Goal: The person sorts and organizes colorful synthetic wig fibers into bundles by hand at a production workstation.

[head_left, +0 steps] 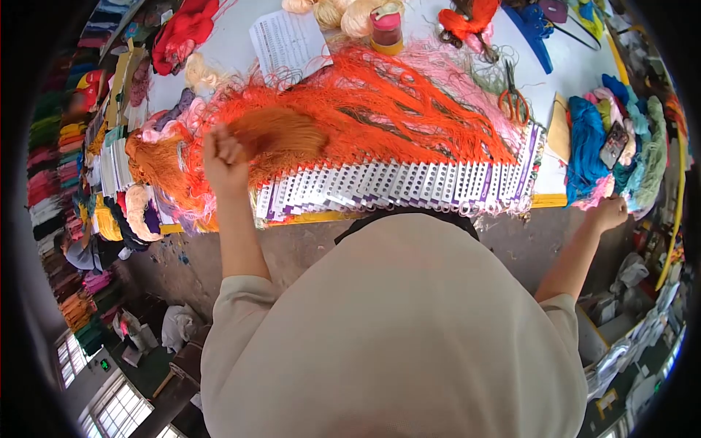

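Observation:
My left hand is closed around a bundle of rust-brown embroidery thread, which fans out blurred to the right over orange thread. Below it runs a long row of white hole-punched thread cards, overlapping along the table's front edge, with orange thread spreading back from them. More rust-brown thread lies left of my left hand. At the table's right corner, my right hand has its fingers curled, beside pink thread; whatever it grips, if anything, is hidden.
Scissors with orange handles lie right of the orange thread. A printed sheet, a pink-topped jar and cream skeins are at the back. Blue skeins hang at the right, with a phone-like object on the pile.

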A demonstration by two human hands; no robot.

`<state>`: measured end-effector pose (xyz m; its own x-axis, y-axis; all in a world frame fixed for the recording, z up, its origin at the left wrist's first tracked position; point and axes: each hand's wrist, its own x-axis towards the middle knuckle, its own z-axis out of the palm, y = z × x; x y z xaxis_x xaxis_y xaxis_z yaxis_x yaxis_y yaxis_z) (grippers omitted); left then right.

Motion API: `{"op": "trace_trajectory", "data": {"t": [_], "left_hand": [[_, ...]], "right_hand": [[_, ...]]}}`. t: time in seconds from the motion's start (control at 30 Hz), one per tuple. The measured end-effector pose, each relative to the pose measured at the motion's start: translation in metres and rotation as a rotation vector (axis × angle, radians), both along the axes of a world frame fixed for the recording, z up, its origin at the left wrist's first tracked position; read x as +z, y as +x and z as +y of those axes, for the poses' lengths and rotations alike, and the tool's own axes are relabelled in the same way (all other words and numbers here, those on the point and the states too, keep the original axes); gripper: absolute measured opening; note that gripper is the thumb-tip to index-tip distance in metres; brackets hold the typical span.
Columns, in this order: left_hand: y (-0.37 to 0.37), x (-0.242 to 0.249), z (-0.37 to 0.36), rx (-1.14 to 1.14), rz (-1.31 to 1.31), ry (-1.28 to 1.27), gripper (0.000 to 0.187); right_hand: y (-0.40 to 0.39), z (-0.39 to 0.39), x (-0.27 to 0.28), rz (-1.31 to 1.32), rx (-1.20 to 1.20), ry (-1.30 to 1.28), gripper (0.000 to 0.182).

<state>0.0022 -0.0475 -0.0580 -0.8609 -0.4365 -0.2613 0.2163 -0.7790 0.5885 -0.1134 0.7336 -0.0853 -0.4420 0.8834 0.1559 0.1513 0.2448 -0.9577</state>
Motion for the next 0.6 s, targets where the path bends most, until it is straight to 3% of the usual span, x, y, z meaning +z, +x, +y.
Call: {"op": "trace_trajectory", "data": {"t": [0.03,0.07,0.1,0.13,0.17,0.2,0.23,0.27,0.3,0.33,0.4,0.43,0.6], "left_hand": [[0.001,-0.007,0.012,-0.126,0.041,-0.072,0.02],[-0.003,-0.019,0.039,-0.259,-0.07,0.022,0.019],[-0.009,-0.036,0.067,-0.356,-0.241,-0.021,0.018],[-0.013,-0.058,0.096,-0.455,-0.411,-0.064,0.018],[-0.015,-0.079,0.128,-0.538,-0.527,-0.117,0.021],[-0.019,-0.087,0.161,-0.613,-0.686,-0.155,0.022],[-0.02,-0.099,0.186,-0.701,-0.721,-0.23,0.02],[-0.02,-0.114,0.206,-0.79,-0.755,-0.307,0.019],[-0.021,-0.129,0.219,-0.888,-0.799,-0.512,0.02],[-0.022,-0.144,0.23,-0.983,-0.835,-0.721,0.022],[-0.021,-0.164,0.248,-1.023,-0.721,-1.099,0.023],[-0.022,-0.167,0.259,-0.95,-0.701,-1.071,0.016],[-0.025,-0.15,0.272,-1.031,-0.751,-0.817,0.013]], "right_hand": [[-0.002,-0.013,-0.004,-0.001,0.104,0.088,0.02],[-0.008,-0.022,-0.017,-0.004,0.206,0.174,0.017],[-0.018,0.058,-0.118,0.27,0.661,-0.536,0.018],[0.0,-0.069,-0.058,-0.256,0.651,-0.002,0.023],[-0.001,-0.078,-0.113,-0.447,0.927,0.287,0.023],[0.01,-0.148,-0.109,-0.096,1.061,0.426,0.022],[0.019,-0.19,-0.1,-0.55,1.147,0.213,0.019],[0.036,-0.232,-0.104,-0.404,1.229,0.112,0.017],[0.043,-0.254,-0.117,-0.524,1.321,0.087,0.017],[0.049,-0.28,-0.103,-0.661,1.368,-0.016,0.017],[0.059,-0.306,-0.123,-0.616,1.445,0.074,0.014],[0.061,-0.316,-0.124,-0.613,1.496,0.091,0.014],[0.064,-0.331,-0.131,-0.63,1.56,0.09,0.013]]}}
